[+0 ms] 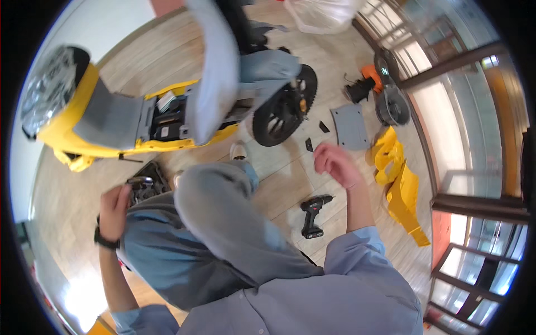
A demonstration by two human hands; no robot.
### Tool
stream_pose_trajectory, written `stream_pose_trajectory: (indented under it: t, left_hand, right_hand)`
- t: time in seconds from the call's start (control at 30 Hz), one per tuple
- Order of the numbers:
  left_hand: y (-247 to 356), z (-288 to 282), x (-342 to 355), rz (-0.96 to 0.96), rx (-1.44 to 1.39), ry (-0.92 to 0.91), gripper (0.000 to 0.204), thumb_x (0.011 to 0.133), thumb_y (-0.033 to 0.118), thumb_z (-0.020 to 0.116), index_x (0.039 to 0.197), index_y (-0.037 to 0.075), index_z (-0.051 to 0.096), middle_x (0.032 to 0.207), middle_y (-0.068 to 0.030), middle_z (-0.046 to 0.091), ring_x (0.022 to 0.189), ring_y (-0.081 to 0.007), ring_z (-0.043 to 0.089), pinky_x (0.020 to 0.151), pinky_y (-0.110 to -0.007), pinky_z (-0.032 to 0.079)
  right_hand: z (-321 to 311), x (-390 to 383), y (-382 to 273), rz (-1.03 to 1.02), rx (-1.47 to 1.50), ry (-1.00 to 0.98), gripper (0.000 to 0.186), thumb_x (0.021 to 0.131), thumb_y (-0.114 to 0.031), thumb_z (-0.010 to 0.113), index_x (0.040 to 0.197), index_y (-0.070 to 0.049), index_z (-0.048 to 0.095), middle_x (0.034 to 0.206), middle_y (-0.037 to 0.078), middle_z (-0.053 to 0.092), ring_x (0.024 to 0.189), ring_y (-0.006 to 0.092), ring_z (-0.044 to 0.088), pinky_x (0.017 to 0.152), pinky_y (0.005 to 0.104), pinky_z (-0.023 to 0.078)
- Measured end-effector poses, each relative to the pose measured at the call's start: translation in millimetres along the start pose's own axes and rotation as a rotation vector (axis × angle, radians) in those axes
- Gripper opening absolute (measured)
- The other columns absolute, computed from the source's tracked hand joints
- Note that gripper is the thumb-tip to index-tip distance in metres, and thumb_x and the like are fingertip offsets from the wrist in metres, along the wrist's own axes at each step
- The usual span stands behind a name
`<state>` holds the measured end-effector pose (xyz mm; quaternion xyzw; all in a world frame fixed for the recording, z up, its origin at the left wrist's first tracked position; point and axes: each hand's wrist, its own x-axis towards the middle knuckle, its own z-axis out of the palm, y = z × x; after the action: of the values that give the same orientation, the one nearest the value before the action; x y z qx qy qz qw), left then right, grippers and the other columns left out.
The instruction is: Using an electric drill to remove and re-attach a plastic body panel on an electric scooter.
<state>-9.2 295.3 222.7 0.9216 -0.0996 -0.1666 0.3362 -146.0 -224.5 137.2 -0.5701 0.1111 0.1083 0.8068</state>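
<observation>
My left hand [114, 211], with a black watch at the wrist, is closed round a shiny metal tool [140, 180]; its exact kind does not show. Just beyond it lies a black tool case [152, 174], partly hidden by my leg. My right hand [336, 164] is raised over the floor, its fingers curled together; whatever they hold, if anything, is hidden. Below that hand a black cordless drill [312, 215] lies on the floor. In front of me stands a yellow and grey electric scooter [111, 120], its floor compartment [168, 118] uncovered, with black parts inside.
A grey panel [350, 127] and two small black pieces [324, 127] lie past my right hand. Yellow body panels [403, 195] are farther right. Beyond stand a dark basket-like part [392, 107] and an orange and black object [369, 79]. A white bag [324, 14] is at the back.
</observation>
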Motion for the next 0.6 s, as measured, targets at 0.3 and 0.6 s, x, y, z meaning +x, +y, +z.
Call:
stream_pose_trajectory:
  t: [0.3,0.6]
  left_hand:
    - [-13,44,-100,-0.116,-0.289,0.231,0.008,0.096,0.014,0.055,0.099,0.008,0.052,0.078,0.0043,0.045,0.063,-0.0030,0.041,0.054,-0.019,0.034]
    - [-42,11,-168,-0.313,-0.627,0.650,0.008,0.097,0.018,0.054,0.100,0.012,0.056,0.064,0.0072,0.041,0.054,-0.0023,0.037,0.050,-0.017,0.031]
  right_hand:
    - [-84,-153,366,0.933,-1.060,0.940,0.085,0.077,-0.030,0.070,0.143,-0.003,0.024,0.116,0.024,0.061,0.106,0.0389,0.061,0.092,0.0477,0.048]
    - [-84,-147,389,1.156,-0.835,0.784,0.101,0.082,-0.039,0.059,0.148,0.004,-0.004,0.124,0.021,0.060,0.117,0.0379,0.057,0.105,0.0580,0.027]
